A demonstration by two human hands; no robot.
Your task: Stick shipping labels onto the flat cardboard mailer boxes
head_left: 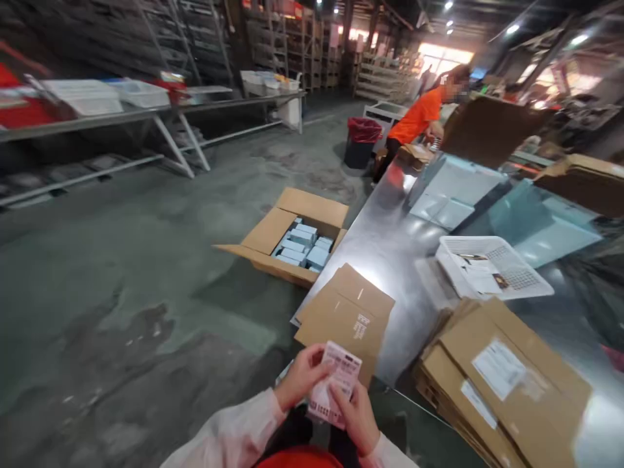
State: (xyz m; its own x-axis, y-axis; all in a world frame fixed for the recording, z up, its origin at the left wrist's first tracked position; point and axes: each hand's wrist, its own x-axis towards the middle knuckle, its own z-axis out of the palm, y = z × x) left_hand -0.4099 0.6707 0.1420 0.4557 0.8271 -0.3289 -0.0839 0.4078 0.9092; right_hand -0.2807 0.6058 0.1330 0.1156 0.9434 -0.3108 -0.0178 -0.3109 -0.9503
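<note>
My left hand (305,376) and my right hand (357,416) hold a pale pink printed label card (336,383) between them, near the bottom middle. The left thumb and fingers pinch its upper left side; the right hand grips its lower right side. Just beyond the card, a flat brown cardboard piece (348,305) lies on the corner of the metal table (365,247). Past that, an open cardboard box (263,231) holds several small light blue boxes (303,235).
A stack of flattened cartons (531,364) lies at the right, below a white basket (526,276) holding papers. Translucent blue bags stand farther along the table. A person in orange (419,117) leans over its far end, beside a black bin (358,153).
</note>
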